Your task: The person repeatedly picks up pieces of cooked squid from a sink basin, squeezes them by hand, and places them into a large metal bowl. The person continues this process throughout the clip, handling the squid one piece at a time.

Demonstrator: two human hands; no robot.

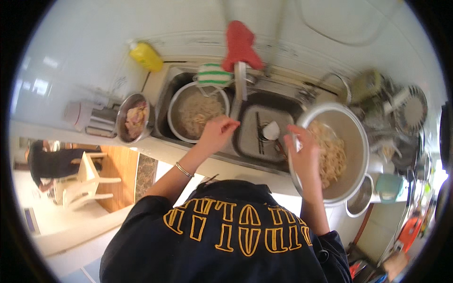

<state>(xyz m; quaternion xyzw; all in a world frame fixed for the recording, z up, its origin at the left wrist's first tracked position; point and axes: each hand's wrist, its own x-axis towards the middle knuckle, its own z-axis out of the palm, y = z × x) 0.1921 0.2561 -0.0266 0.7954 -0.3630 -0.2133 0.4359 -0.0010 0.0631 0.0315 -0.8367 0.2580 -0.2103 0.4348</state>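
My left hand (217, 133) is above the near right rim of a metal pot (172, 122) in the left sink basin; its fingers are bent together, and whether they pinch something small is unclear. Pale food pieces (198, 111) lie in cloudy water in that pot. My right hand (305, 150), thumb and fingers apart, is over the left side of a large metal pot (359, 141) at the counter's right, which holds pale food pieces (334, 159). Between the hands, the right basin (244, 141) holds chopsticks (260, 132) and a small white object (271, 131).
A red mitt-shaped cloth (240, 46) hangs over the faucet (240, 81). A green-striped cloth (214, 75) is behind the left pot. Left stand a metal bowl of raw meat (122, 122) and a yellow bottle (147, 56). Dishes (412, 109) crowd the right; a person (53, 161) is at far left.
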